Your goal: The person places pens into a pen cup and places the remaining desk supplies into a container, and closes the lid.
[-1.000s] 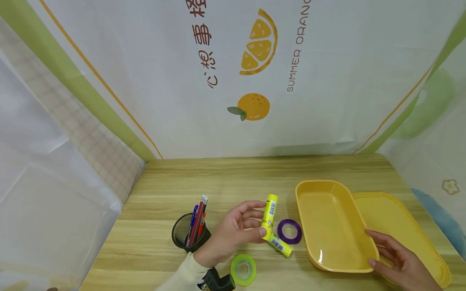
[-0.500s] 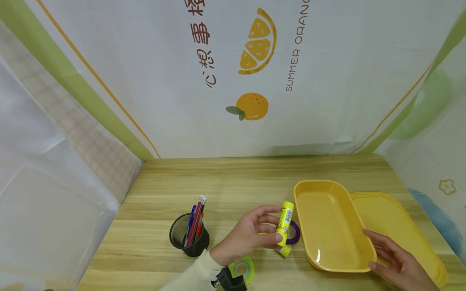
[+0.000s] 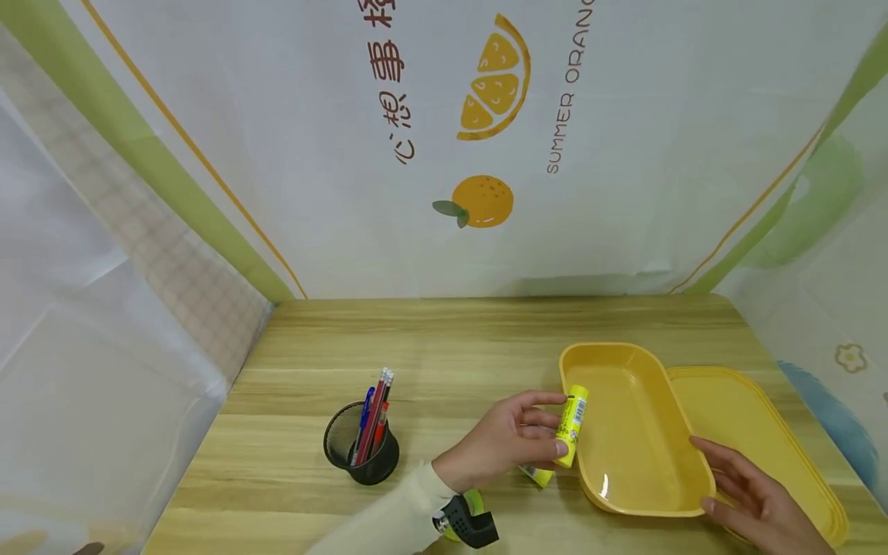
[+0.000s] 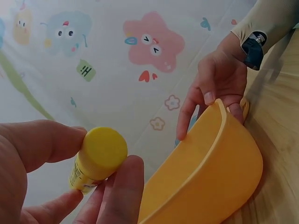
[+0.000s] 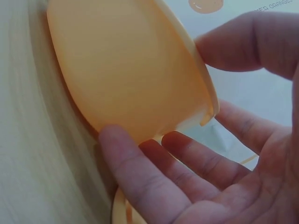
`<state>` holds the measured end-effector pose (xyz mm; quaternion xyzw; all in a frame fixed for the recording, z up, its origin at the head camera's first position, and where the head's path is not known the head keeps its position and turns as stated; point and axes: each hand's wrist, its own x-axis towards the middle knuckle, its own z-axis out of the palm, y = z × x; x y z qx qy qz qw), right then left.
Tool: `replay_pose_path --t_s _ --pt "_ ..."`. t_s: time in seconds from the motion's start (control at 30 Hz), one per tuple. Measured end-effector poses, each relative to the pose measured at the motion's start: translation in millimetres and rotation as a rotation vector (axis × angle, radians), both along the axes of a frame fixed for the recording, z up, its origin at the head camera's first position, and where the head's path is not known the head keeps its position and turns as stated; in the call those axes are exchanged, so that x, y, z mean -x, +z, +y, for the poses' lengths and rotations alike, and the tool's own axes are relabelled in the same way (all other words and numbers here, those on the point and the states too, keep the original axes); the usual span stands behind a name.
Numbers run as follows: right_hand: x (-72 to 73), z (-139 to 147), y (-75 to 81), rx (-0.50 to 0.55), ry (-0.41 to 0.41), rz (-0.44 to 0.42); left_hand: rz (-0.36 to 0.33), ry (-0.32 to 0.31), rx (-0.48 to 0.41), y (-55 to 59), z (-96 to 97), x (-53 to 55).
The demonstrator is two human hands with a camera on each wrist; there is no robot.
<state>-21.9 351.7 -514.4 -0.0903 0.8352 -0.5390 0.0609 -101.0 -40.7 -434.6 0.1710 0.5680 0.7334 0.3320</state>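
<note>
Patterned cloth (image 3: 347, 231): one backdrop is hung behind the table, unchanged since a second ago.
Wooden tabletop (image 3: 430, 339): one; everything below is set on it or held above it.
Yellow tub (image 3: 631, 432): one, kept in practically the same place; its near right corner is held by the right hand.
Yellow lid (image 3: 742, 416): one, laid flat to the right of the tub and partly covered by it.
Left hand (image 3: 496, 443): moved rightward since a second ago, up to the tub's left rim; one glue stick is pinched between thumb and fingers.
Right hand (image 3: 766, 501): kept in place; the tub's corner is gripped between thumb and fingers.
Pen holder (image 3: 378, 469): one, left upright; one blue pen (image 3: 365, 414) and several pencils (image 3: 372, 424) are held in it, their exact number not to be told.
Green tape roll (image 3: 475, 501): one, now mostly covered by the left wrist.
Glue sticks: two. The held stick (image 3: 573, 424) is tilted in the left fingertips, well apart from the right hand; a second stick (image 3: 539, 475) is left on the table, mostly hidden below the left hand.
</note>
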Motion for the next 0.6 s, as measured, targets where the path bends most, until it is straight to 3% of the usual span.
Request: replay_pose_path --t_s 0.2,0.6 --pt "1.0 -2 2.6 0.013 -0.03 -0.081 -0.022 0.009 0.009 -1.1 18.9 2.8" --pt "-0.3 -5 4.9 0.022 -0.048 -0.116 -0.035 0.031 0.027 -7.0 58.6 8.6"
